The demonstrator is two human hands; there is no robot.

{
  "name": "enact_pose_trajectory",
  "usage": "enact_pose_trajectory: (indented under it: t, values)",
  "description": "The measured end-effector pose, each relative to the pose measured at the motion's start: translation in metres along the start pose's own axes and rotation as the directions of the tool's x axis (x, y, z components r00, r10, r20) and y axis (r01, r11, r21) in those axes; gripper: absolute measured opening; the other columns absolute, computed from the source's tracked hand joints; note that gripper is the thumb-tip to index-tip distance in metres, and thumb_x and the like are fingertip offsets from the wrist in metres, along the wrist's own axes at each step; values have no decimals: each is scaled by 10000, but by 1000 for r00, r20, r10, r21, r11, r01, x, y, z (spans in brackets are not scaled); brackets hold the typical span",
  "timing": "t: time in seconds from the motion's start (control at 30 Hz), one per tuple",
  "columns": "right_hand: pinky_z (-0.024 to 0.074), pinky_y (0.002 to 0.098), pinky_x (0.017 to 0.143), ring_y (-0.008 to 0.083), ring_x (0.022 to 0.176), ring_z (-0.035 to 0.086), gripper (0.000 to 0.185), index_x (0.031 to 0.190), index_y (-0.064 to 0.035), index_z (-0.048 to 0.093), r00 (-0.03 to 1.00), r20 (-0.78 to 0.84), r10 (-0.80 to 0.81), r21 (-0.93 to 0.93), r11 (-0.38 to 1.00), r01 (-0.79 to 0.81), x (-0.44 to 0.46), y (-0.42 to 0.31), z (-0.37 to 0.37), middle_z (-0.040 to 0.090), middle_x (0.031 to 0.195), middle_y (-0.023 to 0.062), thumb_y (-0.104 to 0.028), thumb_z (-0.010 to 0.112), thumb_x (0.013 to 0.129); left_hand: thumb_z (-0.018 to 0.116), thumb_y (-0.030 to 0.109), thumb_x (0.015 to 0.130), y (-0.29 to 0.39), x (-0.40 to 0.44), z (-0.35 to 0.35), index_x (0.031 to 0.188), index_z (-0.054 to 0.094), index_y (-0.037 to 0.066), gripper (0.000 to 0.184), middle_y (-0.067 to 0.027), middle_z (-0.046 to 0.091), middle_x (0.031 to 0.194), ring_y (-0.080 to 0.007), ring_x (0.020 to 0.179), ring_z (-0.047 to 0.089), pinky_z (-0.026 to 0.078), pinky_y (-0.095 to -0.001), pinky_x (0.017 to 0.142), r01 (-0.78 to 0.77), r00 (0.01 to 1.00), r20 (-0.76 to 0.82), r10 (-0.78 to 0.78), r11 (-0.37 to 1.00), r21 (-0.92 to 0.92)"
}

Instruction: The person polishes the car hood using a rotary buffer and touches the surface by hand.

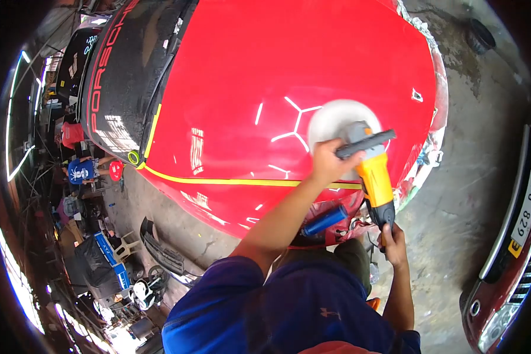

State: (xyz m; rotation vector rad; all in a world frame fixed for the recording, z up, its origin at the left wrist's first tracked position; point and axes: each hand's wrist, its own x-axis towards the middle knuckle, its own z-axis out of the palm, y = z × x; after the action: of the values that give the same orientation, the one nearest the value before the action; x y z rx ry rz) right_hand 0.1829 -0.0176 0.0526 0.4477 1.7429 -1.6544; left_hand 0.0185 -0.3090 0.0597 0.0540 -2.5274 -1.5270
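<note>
A yellow and grey power polisher rests with its white round pad against the glossy red car hood. My left hand is closed around the polisher's dark front handle. Lower down, my right hand grips the rear end of the tool's body, near its cord. Yellow masking tape runs along the hood beneath my left forearm. A blue cylinder-shaped bottle lies by the headlight area, just left of the polisher's body. The pad's edge looks blurred.
Black windshield with red lettering borders the hood. A tape roll sits at its corner. Another dark red car stands at right. A black bucket is on the floor. A person in blue is at far left, near clutter.
</note>
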Motion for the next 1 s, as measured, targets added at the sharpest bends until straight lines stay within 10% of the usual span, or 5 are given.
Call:
enact_pose_trajectory:
  t: [0.27,0.57,0.77,0.8,1.0]
  values:
    - [505,398,602,193,635,657,499,1054,6,664,936,248,-250,-445,829,339,54,-53,103,657,691,110,-486,676,968,896,348,789,-44,-29,-161,620,553,22,502,23,465,555,-57,580,414,349,-309,472,156,936,-320,-147,988,0]
    - [529,284,605,136,689,654,592,1308,-4,512,828,559,-47,-53,994,92,-13,-5,75,653,872,60,-441,713,964,944,348,639,71,-105,-157,628,643,19,447,-102,613,581,-199,501,619,480,-325,490,-174,944,-245,221,964,201]
    - [303,433,1201,221,1443,385,972,1536,-20,329,900,403,-168,130,984,126,-50,37,-16,460,1507,97,-683,647,900,917,508,621,130,-122,-69,571,470,123,592,-34,431,532,-235,458,502,377,-357,463,-509,851,-178,494,860,-46]
    - [485,443,1017,275,1121,636,743,1295,42,604,886,355,-299,192,950,244,-29,72,-44,659,1225,156,-545,771,871,904,517,627,141,-118,-62,579,480,121,582,-23,425,530,-237,461,494,370,-367,468,-554,826,-189,532,828,-88]
    - [493,449,1043,290,1200,606,792,1399,14,491,935,166,-313,126,947,295,-62,15,-69,602,1298,148,-432,804,825,893,559,645,167,-97,-37,879,614,55,622,-104,598,910,-285,901,612,467,-426,767,-642,720,88,689,708,-294]
